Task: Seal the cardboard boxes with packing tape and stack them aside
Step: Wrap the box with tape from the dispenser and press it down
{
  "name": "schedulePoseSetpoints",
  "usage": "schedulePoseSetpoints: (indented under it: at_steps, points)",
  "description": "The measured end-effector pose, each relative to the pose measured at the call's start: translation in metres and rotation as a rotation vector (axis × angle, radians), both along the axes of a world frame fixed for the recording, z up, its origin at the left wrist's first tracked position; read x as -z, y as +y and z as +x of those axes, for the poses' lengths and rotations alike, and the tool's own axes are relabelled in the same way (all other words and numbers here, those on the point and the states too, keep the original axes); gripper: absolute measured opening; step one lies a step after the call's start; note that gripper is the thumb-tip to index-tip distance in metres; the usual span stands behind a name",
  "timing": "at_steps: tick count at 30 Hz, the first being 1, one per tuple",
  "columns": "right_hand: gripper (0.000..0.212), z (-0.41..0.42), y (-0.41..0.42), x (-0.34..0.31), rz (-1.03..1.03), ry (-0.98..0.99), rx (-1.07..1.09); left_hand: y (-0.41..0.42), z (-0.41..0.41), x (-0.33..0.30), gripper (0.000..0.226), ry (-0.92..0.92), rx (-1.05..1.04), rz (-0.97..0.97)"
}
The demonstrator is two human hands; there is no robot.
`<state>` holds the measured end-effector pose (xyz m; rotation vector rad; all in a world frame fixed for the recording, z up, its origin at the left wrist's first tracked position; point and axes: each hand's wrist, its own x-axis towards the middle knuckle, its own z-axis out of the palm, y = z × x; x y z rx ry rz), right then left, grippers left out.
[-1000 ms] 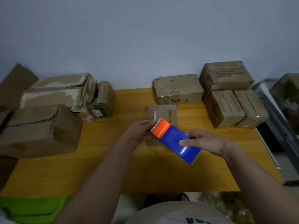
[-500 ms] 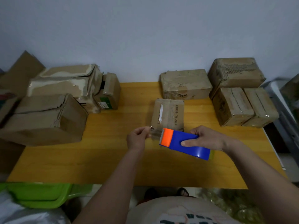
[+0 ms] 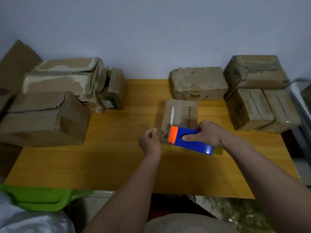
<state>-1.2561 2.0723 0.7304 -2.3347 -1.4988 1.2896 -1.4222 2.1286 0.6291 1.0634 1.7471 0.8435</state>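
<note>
Several torn, unsealed cardboard boxes crowd the left end of the wooden table, with a green plastic bin below the near-left corner. Moving right, the left hand is clenched in a pinch on the free end of clear packing tape, which half a second ago it held close to the dispenser's mouth; now a short strip is drawn out between hand and dispenser, low across the near face of the small box standing at the middle of the table. A second ago both hands held the dispenser raised above the table; they have since dropped to the box. The blue tape dispenser with its orange head sits just in front of that box, gripped by the right hand, fingers curled round its body and the thumb lying along the blue side. Whether the tape end already sticks to the cardboard cannot be told. The change suggests taping of this box is beginning: next likely comes pressing the end down and pulling the dispenser across the seam. Farther right, a numbered box sits against the wall, and beyond it the taped boxes are stacked aside.
</note>
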Motion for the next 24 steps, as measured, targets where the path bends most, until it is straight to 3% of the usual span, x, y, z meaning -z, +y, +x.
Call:
schedulePoseSetpoints:
  at_steps: [10, 12, 14, 16, 17, 19, 21, 24]
  points:
    - [0.059, -0.004, 0.022, 0.015, -0.085, -0.127, 0.019, 0.011, 0.003, 0.016, 0.019, 0.073, 0.118, -0.126]
    - [0.063, -0.004, 0.025, 0.019, -0.105, -0.147, 0.018, 0.012, 0.003, 0.011, 0.029, 0.143, 0.187, -0.155]
    - [0.063, -0.004, 0.026, 0.020, -0.116, -0.152, 0.024, 0.012, 0.004, 0.006, 0.016, 0.279, 0.236, -0.180]
    - [0.062, -0.003, 0.027, 0.019, -0.125, -0.152, 0.034, 0.006, -0.001, 0.002, 0.052, 0.404, 0.273, -0.095]
    - [0.062, -0.003, 0.027, 0.019, -0.129, -0.150, 0.032, 0.002, -0.007, 0.003, 0.063, 0.449, 0.353, 0.053]
    - [0.064, -0.002, 0.027, 0.018, -0.133, -0.149, 0.022, -0.006, -0.020, 0.005, 0.078, 0.629, 0.713, 0.314]
    - [0.064, -0.003, 0.027, 0.018, -0.138, -0.141, 0.013, -0.005, -0.032, 0.009, 0.085, 0.902, 1.051, 0.333]
    - [0.063, -0.002, 0.027, 0.013, -0.143, -0.122, 0.005, 0.001, -0.039, 0.009, 0.084, 1.165, 1.194, 0.317]
